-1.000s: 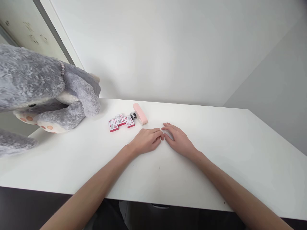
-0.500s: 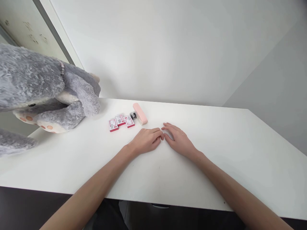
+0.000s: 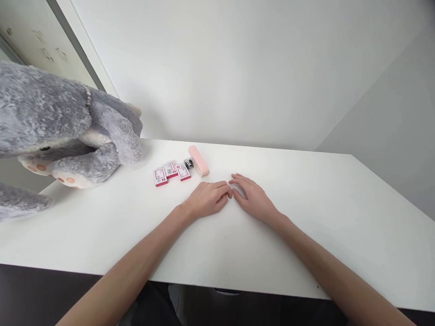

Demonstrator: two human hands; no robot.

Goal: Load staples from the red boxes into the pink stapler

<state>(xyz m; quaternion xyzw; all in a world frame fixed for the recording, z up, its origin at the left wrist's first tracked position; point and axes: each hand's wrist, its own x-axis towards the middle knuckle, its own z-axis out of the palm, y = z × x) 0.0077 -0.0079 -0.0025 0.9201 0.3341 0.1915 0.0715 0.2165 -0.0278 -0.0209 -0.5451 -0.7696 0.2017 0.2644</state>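
My left hand (image 3: 211, 199) rests on the white table (image 3: 238, 262), its fingers curled together and nothing showing in them. Almost touching its fingertips is my right hand (image 3: 253, 197), which lies on its side with the thumb apart from the fingers, holding nothing. Beyond my left hand lies a pink stapler (image 3: 198, 161). Beside the stapler is a small black-and-clear item (image 3: 188, 163), too small to make out. Three small red-and-white boxes sit left of it: a right one (image 3: 183, 172), a middle one (image 3: 170, 169) and a left one (image 3: 160, 177).
A large grey plush toy (image 3: 102, 158) takes up the left end of the table, with its pale foot (image 3: 73, 178) over the surface. A white wall (image 3: 220, 81) stands along the back edge. The table's front edge runs under my forearms.
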